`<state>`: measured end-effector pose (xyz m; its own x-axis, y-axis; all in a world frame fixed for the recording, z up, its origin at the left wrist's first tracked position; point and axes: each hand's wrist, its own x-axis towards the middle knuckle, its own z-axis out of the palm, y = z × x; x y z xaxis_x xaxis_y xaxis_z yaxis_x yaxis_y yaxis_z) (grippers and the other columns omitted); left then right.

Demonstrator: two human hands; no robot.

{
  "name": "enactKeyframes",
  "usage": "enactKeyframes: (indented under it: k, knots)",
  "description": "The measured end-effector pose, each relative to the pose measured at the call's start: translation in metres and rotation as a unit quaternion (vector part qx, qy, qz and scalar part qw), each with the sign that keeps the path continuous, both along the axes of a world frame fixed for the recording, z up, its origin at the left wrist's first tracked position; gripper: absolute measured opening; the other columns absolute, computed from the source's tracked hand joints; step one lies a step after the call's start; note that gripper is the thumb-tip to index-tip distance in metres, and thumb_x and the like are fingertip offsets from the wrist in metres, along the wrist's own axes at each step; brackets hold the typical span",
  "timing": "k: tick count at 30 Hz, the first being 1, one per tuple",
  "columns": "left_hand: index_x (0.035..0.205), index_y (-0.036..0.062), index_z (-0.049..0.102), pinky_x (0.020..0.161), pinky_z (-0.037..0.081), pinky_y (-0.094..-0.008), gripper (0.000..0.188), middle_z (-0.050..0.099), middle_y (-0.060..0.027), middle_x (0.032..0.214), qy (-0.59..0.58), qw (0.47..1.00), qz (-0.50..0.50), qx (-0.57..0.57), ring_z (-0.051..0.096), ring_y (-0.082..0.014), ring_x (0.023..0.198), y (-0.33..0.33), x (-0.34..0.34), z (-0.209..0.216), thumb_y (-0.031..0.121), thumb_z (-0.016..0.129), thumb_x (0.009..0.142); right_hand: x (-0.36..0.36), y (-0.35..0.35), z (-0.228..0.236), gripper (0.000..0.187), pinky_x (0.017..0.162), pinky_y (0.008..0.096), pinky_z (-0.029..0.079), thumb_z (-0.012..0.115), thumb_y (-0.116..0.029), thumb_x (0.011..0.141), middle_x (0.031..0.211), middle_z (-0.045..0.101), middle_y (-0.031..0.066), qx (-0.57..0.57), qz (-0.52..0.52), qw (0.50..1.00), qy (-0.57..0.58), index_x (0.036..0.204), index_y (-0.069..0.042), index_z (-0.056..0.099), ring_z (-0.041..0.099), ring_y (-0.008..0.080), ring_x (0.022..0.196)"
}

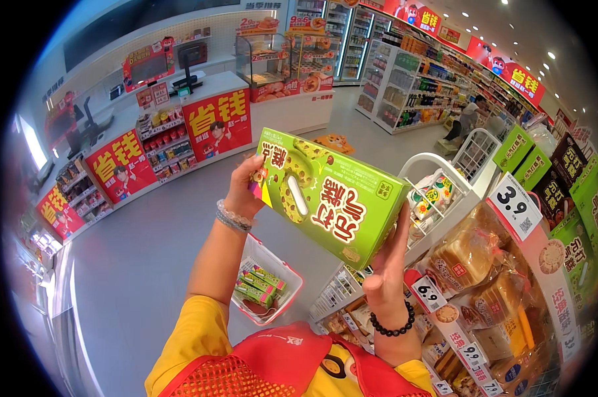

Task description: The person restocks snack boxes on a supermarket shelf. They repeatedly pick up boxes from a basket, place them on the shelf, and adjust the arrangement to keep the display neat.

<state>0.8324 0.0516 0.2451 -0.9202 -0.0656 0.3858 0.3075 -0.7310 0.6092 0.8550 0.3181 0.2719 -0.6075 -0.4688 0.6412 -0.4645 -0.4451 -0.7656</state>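
A bright green cardboard snack box (pixel 325 192) is held up in front of me between both hands, tilted with its left end higher. My left hand (pixel 244 188) grips the left end, fingers bent round the edge; a beaded bracelet circles that wrist. My right hand (pixel 388 264) supports the lower right end, thumb apart and the fingers partly hidden behind the box. A black bead bracelet (pixel 393 323) is on the right wrist. Below the box, a white shopping basket (pixel 291 291) with a pink rim holds several green packs (pixel 259 281).
At right, a slanted shelf carries bagged bread (pixel 468 255), price tags (pixel 516 206) and upright green boxes (pixel 580 248). A white wire rack (pixel 438 165) stands beyond it. The checkout counter (pixel 226 79) runs along the left. A person (pixel 471 118) crouches near far shelves.
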Motion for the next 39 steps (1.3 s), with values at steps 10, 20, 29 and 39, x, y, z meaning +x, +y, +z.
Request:
enactKeyframes:
  k: [10,20,29,39]
  knots:
    - [0.128,0.0003,0.034,0.079,0.046,-0.0256,0.084,0.062,-0.0128,0.095,0.118,0.751,0.424,-0.491,0.061,-0.0162,0.087,0.068,0.089,0.054,0.006,0.075,0.054,-0.046,-0.055,-0.107,0.071,0.094,0.0449,0.035,0.03,-0.067,0.083,0.13,0.038,0.0054,-0.066,0.219,0.837,-0.497,0.131,-0.015,0.031,0.04,0.0225,0.117]
    - [0.133,0.0039,0.027,0.073,0.049,-0.0332,0.086,0.062,-0.0143,0.093,0.162,0.758,0.414,-0.478,0.061,-0.0291,0.083,0.066,0.106,0.044,0.012,0.07,0.059,-0.029,-0.063,-0.078,0.064,0.092,0.043,0.041,0.029,-0.059,0.087,0.128,0.043,0.0082,-0.115,0.354,0.821,-0.432,0.131,-0.014,0.034,0.045,0.0263,0.114]
    - [0.116,0.0031,0.052,0.095,0.035,-0.0358,0.046,0.053,-0.0191,0.117,0.212,0.793,0.158,-0.549,0.042,-0.0293,0.119,0.043,0.064,0.052,0.02,0.065,0.076,-0.014,-0.07,-0.117,0.062,0.083,0.0369,0.045,0.035,-0.055,0.086,0.135,0.036,0.0128,-0.019,0.342,0.652,-0.676,0.129,-0.011,0.04,0.049,0.0288,0.105]
    - [0.11,0.0023,0.055,0.095,0.033,-0.0322,0.041,0.053,-0.0082,0.11,0.112,0.848,-0.04,-0.516,0.043,-0.02,0.112,0.046,0.024,0.055,0.037,0.051,0.087,0.004,-0.063,-0.143,0.065,0.074,0.0446,0.048,0.033,-0.06,0.084,0.106,0.06,0.014,-0.044,0.483,0.532,-0.694,0.121,-0.009,0.048,0.061,0.0311,0.082]
